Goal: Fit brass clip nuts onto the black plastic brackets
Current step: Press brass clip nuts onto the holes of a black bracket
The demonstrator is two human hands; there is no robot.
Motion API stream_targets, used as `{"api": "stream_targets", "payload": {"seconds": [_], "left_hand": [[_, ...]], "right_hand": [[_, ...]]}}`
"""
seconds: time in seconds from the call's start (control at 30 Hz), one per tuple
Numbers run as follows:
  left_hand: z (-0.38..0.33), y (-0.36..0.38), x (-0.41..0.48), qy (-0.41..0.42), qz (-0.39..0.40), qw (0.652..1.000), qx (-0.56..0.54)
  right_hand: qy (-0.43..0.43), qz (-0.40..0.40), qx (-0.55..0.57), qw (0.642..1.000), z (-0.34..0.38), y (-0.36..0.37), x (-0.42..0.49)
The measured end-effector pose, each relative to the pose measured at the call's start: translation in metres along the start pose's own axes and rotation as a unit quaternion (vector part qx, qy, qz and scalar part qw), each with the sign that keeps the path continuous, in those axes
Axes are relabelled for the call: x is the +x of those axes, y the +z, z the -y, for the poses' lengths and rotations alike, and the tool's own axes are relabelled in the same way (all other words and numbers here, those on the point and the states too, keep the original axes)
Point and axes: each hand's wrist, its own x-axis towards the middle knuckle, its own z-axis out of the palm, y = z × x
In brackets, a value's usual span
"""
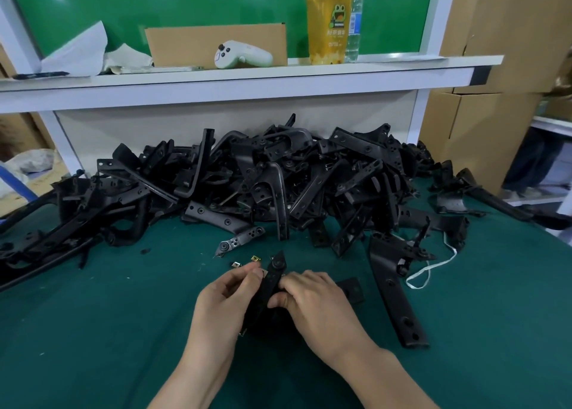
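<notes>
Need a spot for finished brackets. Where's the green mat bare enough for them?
Bare mat left of the left hand, below the bracket pile; another right of the long bracket, below the cord. Crowded: clip nuts beyond the held bracket that the right hand grips.

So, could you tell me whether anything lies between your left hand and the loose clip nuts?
Nothing visible: the clip nuts lie on bare mat just beyond the left hand, beside the held bracket.

Premises: factory assembly workstation. Evidence: green-matted workbench under a white-framed shelf; bulk heap of black plastic brackets; loose brass clip nuts; stacked cardboard cartons alongside.
</notes>
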Motion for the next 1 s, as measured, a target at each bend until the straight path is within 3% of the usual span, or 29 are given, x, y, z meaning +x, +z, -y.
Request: {"api": "stream_targets", "payload": {"seconds": [0.23,0.37,0.77,0.87,0.93,1.0], "left_hand": [[0.001,0.004,-0.01,0.07,0.011,0.991,0.113],[-0.002,0.004,-0.012,0.105,0.019,0.982,0.158],[-0.001,0.009,-0.017,0.109,0.032,0.981,0.158],[-0.002,0.008,-0.015,0.121,0.039,0.976,0.176],[-0.003,0.004,-0.015,0.142,0.038,0.966,0.211],[-0.003,-0.002,-0.012,0.204,0.025,0.927,0.313]], "right_hand": [[0.025,0.016,-0.025,0.999,0.001,-0.002,0.003],[0.046,0.022,0.019,0.999,-0.001,-0.004,0.002],[0.078,0.021,0.09,0.993,-0.002,-0.005,0.0],[0.053,0.035,0.051,0.997,-0.003,-0.004,0.001],[0.032,0.039,0.024,0.998,-0.003,-0.002,0.001],[0.037,0.042,0.018,0.998,-0.003,-0.003,0.003]]}}
